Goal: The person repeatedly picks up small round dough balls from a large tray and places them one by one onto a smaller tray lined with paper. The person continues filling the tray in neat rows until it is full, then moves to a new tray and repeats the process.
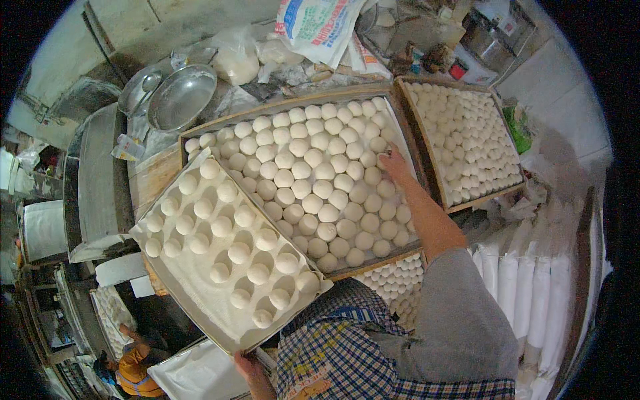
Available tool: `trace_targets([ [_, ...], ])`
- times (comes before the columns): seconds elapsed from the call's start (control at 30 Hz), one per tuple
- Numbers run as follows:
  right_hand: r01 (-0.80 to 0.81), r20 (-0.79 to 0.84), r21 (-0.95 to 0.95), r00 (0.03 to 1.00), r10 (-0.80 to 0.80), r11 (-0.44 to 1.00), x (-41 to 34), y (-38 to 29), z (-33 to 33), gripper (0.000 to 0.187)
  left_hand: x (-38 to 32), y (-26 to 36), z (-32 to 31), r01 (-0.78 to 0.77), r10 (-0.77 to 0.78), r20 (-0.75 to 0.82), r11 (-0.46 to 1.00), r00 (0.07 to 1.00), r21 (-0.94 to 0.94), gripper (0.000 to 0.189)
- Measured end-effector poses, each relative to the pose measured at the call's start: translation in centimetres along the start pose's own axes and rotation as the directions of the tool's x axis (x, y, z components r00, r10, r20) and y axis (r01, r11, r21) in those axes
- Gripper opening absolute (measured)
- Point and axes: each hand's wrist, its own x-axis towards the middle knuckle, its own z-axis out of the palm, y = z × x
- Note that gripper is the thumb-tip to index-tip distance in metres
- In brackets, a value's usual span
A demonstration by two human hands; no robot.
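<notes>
A shallow tray (190,285) lined with pale cloth carries spaced rows of round white dough balls (221,226). Its lower area shows bare cloth. My left hand (249,369) grips the tray's near corner, and its far side overlaps a large wooden box (305,103). Inside that box, many pale dough balls (321,189) sit close together on a floured base. My right hand (396,164) reaches in at the box's right side, fingertips against the dough balls there. Whether the fingers are closed around one is not clear.
Another wooden box (442,202) of packed dough balls stands to the right. Metal bowls (182,97) and printed sacks (320,30) lie behind. More dough balls (395,280) show below the large box. At lower left, a person in orange (135,370) reaches toward another tray (112,315).
</notes>
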Motion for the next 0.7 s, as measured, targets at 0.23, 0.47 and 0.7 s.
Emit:
trace_targets([
  [0.23, 0.138, 0.019, -0.319, 0.990, -0.140, 0.938, -2.8, -1.3, -0.9, 0.073, 0.3, 0.9, 0.9, 0.008, 0.010, -0.134, 0.991, 0.991, 0.137, 0.045],
  [0.47, -0.066, 0.210, 0.443, 0.977, -0.032, 0.894, -1.3, -0.1, -3.5, 0.062, 1.2, 0.2, -0.5, -0.031, 0.034, -0.226, 0.999, 0.974, 0.021, 0.043],
  [0.7, -0.583, 0.499, 0.813, 0.711, -0.495, -0.019, -8.8, -11.9, -4.4, 0.053, 1.5, -0.8, -0.6, 0.017, -0.064, -0.284, 0.986, 0.957, -0.165, 0.041],
])
